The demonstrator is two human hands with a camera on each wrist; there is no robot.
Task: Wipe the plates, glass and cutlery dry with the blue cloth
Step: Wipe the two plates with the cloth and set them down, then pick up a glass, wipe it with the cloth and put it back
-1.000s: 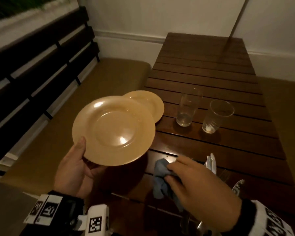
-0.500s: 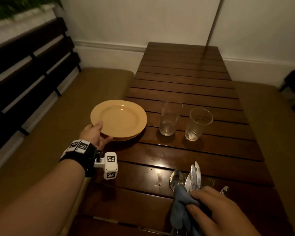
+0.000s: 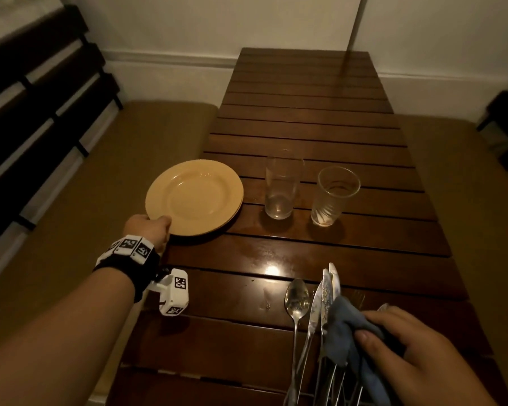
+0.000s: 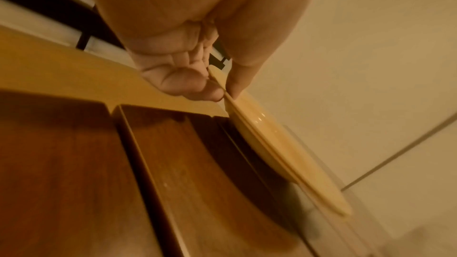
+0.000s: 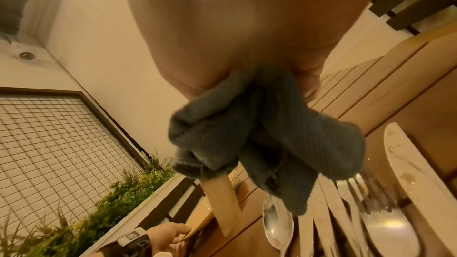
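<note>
Blue cloth (image 3: 346, 332) sits bunched in our right hand (image 3: 417, 350), fingers curled round it, just above the cutlery (image 3: 314, 306) on the near slats of the table (image 3: 305, 118). Farther out, our left hand (image 3: 147, 230) pinches the rim of the stacked plates (image 3: 194, 197). Beyond stand two glasses (image 3: 282, 183).

dark slatted wooden table (image 3: 305, 136); tan cushioned bench (image 3: 129, 148) left; green plants (image 5: 118, 192) beside grid-pattern panel (image 5: 49, 144).
</note>
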